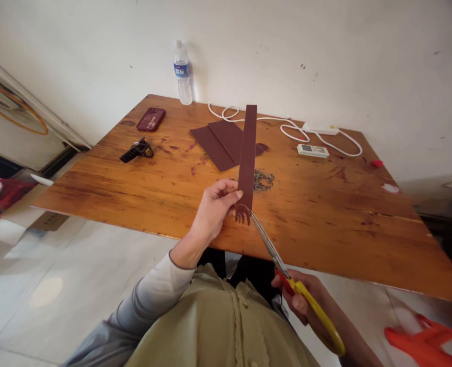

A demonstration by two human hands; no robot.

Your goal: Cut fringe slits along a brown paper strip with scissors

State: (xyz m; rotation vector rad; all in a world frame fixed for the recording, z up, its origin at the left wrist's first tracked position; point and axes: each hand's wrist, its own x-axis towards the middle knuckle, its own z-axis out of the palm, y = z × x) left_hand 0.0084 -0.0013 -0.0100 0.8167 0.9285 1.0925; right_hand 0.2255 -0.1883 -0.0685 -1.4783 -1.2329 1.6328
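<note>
1. My right hand [300, 295], low and near my body, beyond the table's near edge. Closed about the handles of one pair of scissors.
2. Scissors [280, 262], steel blades, handles yellow and red. Blades point up and away from me, tips at the lower right corner of the strip. Whether they pinch the material there, I cannot tell.
3. My left hand [216, 206], sleeve grey, above the table's near part. Gripping one strip near its lower end, thumb on the upper face.
4. Strip [247, 158], maroon, long, narrow, straight-sided. Held up before me, running away from my thumb. Near end cut into several thin, curling tails [243, 216], attached beside the scissor tips.
5. Wooden table [164, 188], orange-brown, surface marked with dark red stains.
6. Metal pieces [264, 180], one small heap, dull, partly behind the strip. Chain or loose links, cannot tell.
7. Maroon sheets [214, 148], flat, overlapping, left of the strip and partly hidden by it.
8. Black item [137, 150], gold-toned fitting, lying at left.
9. White handheld device [313, 151], small dark screen, lying at right.
10. Maroon phone-shaped object [151, 119], pale lettering, far left.
11. White cable [271, 119], looped along the far edge.
12. Clear bottle [183, 76], blue label, upright beside the wall.
</note>
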